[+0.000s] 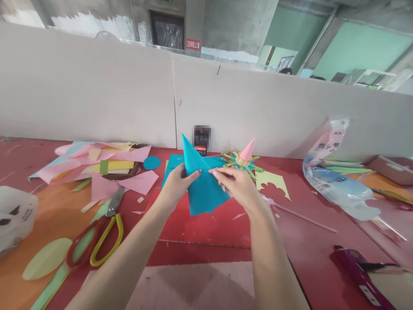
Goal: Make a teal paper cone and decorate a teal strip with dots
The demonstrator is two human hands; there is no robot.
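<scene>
A blue paper cone (204,189), its tip pointing up and its lower edge uneven, is held above the table in front of me. My left hand (177,183) grips its left side, with the thumb lying on the front of the paper. On the right, my right hand (237,183) has its thumb and forefinger pinched together at the cone's right side. Whether that pinch holds the paper's edge or something small, I cannot tell. Behind the right hand stands a small pink cone (247,150) on a woven ring with green and yellow strips spread around it.
Red-and-yellow-handled scissors (106,232) lie at left beside pink paper scraps (138,183) and a white bag (16,219). A phone (201,138) leans on the white partition (97,90). At right are a clear plastic bag (342,189) and a purple glue gun (358,275).
</scene>
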